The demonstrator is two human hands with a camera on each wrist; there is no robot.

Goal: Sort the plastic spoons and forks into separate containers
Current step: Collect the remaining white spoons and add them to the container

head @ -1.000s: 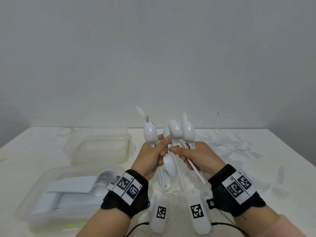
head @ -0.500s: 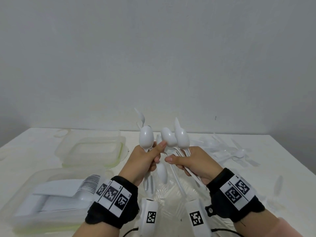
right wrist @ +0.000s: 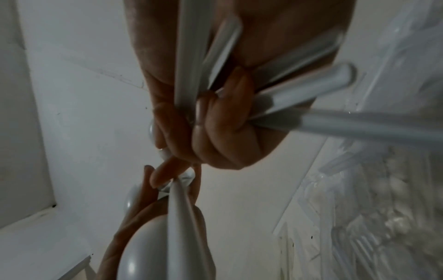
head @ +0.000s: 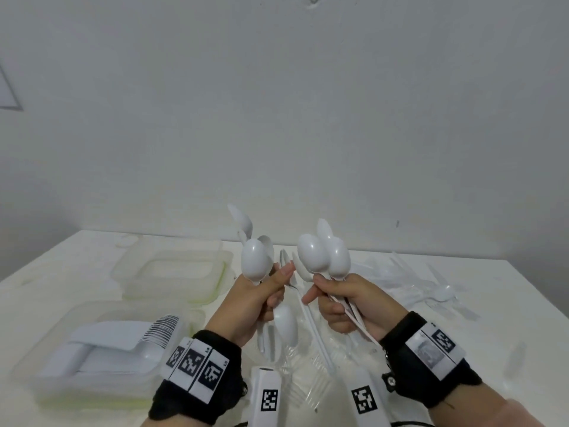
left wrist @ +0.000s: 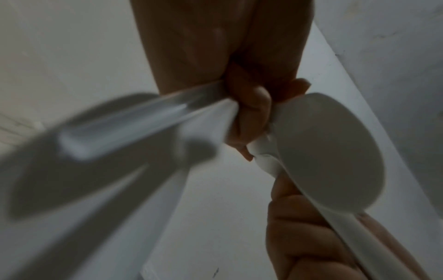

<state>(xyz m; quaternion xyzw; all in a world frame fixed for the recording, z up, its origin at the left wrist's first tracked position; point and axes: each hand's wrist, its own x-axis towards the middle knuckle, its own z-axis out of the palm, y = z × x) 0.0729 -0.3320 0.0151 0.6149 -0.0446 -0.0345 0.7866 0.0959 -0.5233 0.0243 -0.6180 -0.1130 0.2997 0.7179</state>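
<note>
Our left hand (head: 255, 303) and right hand (head: 351, 303), each clenching white plastic spoons (head: 320, 257), have drawn apart since a moment ago, so the bunch now looks split for binning.

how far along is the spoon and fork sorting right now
Partly done. A stacked row of cutlery already sits in the near container; the far container looks empty. The left hand and right hand each grip spoons. Forks below the hands and loose cutlery at right remain.
</note>
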